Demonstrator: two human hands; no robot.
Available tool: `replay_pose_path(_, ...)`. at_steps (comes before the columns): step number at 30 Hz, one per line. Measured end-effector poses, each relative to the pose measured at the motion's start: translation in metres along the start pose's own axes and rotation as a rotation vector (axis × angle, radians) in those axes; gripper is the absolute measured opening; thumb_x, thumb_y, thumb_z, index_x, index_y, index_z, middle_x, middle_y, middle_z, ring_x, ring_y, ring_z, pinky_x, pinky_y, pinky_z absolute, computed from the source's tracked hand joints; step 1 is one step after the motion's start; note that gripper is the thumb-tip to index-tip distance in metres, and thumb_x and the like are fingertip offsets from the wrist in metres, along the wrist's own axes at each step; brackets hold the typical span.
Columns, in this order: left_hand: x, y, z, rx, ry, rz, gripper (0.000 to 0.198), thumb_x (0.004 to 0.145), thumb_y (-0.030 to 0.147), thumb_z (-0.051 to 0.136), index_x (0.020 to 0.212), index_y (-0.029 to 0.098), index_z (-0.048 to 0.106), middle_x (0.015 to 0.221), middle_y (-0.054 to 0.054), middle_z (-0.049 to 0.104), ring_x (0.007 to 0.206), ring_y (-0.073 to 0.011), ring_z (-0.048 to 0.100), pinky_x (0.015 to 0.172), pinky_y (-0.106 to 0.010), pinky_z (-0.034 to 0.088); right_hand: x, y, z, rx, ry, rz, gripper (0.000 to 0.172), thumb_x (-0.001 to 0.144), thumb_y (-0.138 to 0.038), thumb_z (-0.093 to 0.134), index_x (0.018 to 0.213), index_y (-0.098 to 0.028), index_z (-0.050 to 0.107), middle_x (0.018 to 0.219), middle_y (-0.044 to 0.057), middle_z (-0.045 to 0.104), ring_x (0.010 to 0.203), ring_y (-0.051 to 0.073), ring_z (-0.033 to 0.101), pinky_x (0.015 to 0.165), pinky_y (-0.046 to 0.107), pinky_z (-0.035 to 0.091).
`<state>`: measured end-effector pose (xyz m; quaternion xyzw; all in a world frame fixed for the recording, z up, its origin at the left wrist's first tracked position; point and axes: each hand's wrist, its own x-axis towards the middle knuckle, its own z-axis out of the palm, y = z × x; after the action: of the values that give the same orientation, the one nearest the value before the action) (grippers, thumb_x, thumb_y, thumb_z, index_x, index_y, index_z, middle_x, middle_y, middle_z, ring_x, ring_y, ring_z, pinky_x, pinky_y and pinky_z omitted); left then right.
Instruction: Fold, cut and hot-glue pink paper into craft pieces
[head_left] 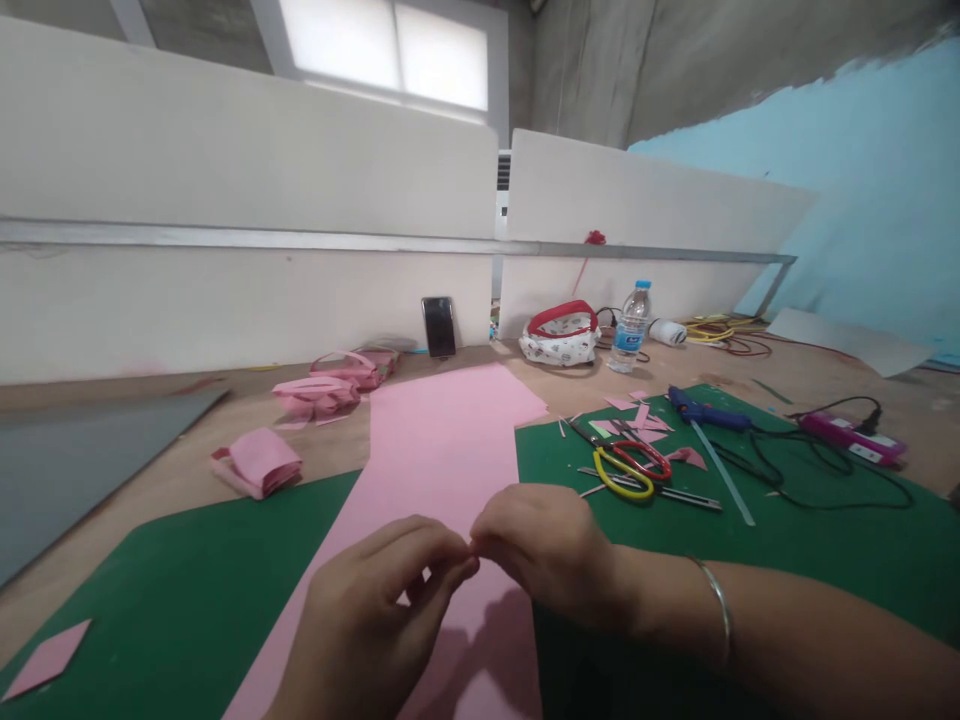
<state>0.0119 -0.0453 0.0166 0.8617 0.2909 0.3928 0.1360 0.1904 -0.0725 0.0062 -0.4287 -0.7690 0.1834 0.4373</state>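
Note:
Over a long strip of pink paper [450,430], my left hand [382,610] and my right hand [551,545] meet fingertip to fingertip. Thumb and fingers are pinched together on both; whatever they hold, if anything, is too small or hidden to name. The paper lies across a green cutting mat [225,570], and my hands cast a shadow on it. Right of my right hand lie scissors with yellow and red handles [628,478], a slim metal cutter [686,498] and pink paper scraps [645,420]. A pink paper diamond [49,658] rests at the lower left.
Folded pink paper pieces [266,462] sit at left. A phone [439,327] leans against the white panel [247,300]. Farther right are a white pouch [561,338], a water bottle [631,330], a blue glue gun [709,412] with its cord, and a purple power strip [851,440].

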Motion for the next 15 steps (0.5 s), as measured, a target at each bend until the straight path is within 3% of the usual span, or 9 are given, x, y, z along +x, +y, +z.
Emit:
replay_pose_path(2,-0.002,-0.002,0.002,0.045,-0.054,0.016,0.012,0.082,0.019,0.057,0.070,0.021,0.059,0.063,0.005,0.061,0.053,-0.0078,0.054,0.048,-0.017,0.039,0.001,-0.001,-0.005,-0.161,-0.041,-0.134,0.019,0.086,-0.019,0.051,0.071,-0.017,0.062,0.070,0.004,0.065,0.068,0.015,0.059,0.063,0.027,0.047)
replay_pose_path(3,-0.003,-0.002,0.003,0.070,-0.073,0.031,0.013,0.083,0.019,0.056,0.070,0.021,0.057,0.062,0.005,0.060,0.053,-0.0085,0.053,0.048,-0.018,0.038,0.002,-0.002,-0.008,-0.121,-0.051,-0.085,0.016,0.084,-0.019,0.053,0.071,-0.017,0.063,0.069,0.003,0.065,0.066,0.014,0.060,0.061,0.026,0.047)
replay_pose_path(7,-0.005,-0.001,0.005,0.171,-0.085,0.084,0.016,0.087,0.019,0.047,0.072,0.021,0.052,0.065,0.003,0.056,0.055,-0.0108,0.049,0.051,-0.022,0.035,0.007,-0.008,-0.012,0.387,-0.090,0.441,0.006,0.074,-0.020,0.065,0.073,-0.015,0.061,0.056,-0.003,0.059,0.049,0.010,0.058,0.048,0.020,0.046)
replay_pose_path(9,-0.003,-0.004,0.002,0.179,-0.121,0.024,0.019,0.088,0.022,0.045,0.070,0.021,0.050,0.064,0.003,0.054,0.056,-0.0114,0.049,0.052,-0.022,0.035,0.008,-0.010,-0.013,0.519,-0.093,0.548,0.003,0.073,-0.015,0.063,0.076,-0.015,0.062,0.056,-0.004,0.058,0.048,0.009,0.058,0.047,0.020,0.047)
replay_pose_path(11,0.003,-0.015,-0.007,0.199,-0.153,-0.093,0.020,0.086,0.028,0.047,0.068,0.022,0.051,0.063,0.005,0.054,0.056,-0.0117,0.050,0.052,-0.022,0.036,0.008,-0.009,-0.015,0.513,-0.097,0.541,0.008,0.072,-0.010,0.059,0.078,-0.014,0.063,0.059,-0.004,0.059,0.049,0.008,0.057,0.048,0.019,0.047)
replay_pose_path(15,0.018,-0.054,-0.047,0.328,-0.001,-0.354,0.029,0.083,0.033,0.047,0.057,0.022,0.050,0.048,0.007,0.044,0.046,-0.0113,0.044,0.045,-0.021,0.028,0.003,-0.006,-0.021,0.331,-0.249,0.414,0.010,0.070,-0.006,0.059,0.074,-0.012,0.066,0.063,-0.002,0.061,0.053,0.007,0.056,0.050,0.017,0.044)
